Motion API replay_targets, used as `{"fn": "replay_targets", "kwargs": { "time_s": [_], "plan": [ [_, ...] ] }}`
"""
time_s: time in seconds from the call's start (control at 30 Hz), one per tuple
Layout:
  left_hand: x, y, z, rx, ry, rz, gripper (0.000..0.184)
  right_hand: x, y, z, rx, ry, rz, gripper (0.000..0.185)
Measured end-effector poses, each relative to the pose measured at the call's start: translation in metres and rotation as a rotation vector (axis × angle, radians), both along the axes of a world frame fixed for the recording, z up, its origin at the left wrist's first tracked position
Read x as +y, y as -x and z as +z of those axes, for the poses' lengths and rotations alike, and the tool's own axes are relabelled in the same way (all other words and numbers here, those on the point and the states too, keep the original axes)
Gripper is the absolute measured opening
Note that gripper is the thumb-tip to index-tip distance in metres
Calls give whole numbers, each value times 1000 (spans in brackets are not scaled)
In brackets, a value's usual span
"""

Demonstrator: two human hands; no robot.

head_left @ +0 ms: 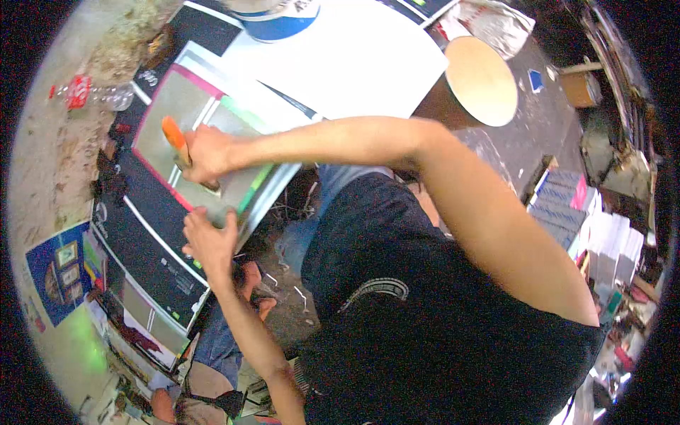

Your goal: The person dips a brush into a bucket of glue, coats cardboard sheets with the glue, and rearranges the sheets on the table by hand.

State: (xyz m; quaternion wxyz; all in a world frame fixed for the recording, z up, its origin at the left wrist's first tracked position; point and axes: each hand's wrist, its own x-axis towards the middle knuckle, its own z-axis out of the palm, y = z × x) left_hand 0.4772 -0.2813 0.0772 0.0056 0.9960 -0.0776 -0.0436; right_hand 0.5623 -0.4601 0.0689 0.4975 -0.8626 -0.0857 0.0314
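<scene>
My right hand (205, 154) is closed round a tool with an orange handle (172, 132); the handle sticks out on the far side of the fist. The tool's lower end is partly hidden and blurred. It sits over a grey sheet (159, 120) with a pink border and a green strip. Near that sheet's lower edge is my left hand (212, 244), palm down with fingers apart and holding nothing. It lies beside the pink edge, over a dark printed board (152, 234).
A white surface (340, 64) bears a blue-and-white bucket (280, 21). Right of it stands a round pale-topped object (482, 81). A plastic bottle (106, 94) lies at the left. Stacked packs (563, 202) are at the right. Another person's foot (261, 306) shows below the board.
</scene>
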Motion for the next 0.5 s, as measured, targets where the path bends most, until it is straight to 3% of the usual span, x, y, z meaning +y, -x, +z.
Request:
{"fn": "replay_targets", "kwargs": {
  "time_s": [0.07,0.2,0.27,0.37,0.4,0.5],
  "plan": [
    [-3,1,-1,5,-19,-13,61,-34,-11,-10,-43,80,42,35],
    [0,2,1,7,35,10,59,-138,12,23,-91,283,-171,29],
    [1,-1,-3,-18,46,-5,59,-181,23,24,-294,418,-343,34],
    [4,0,-13,-39,41,-22,56,-206,38,41,-291,250,-387,30],
    [8,-2,-16,-51,39,-55,55,-203,37,44,-342,286,-337,38],
    [0,-3,-9,24,-31,8,55,-156,21,44,-551,35,-333,37]
  ]
}}
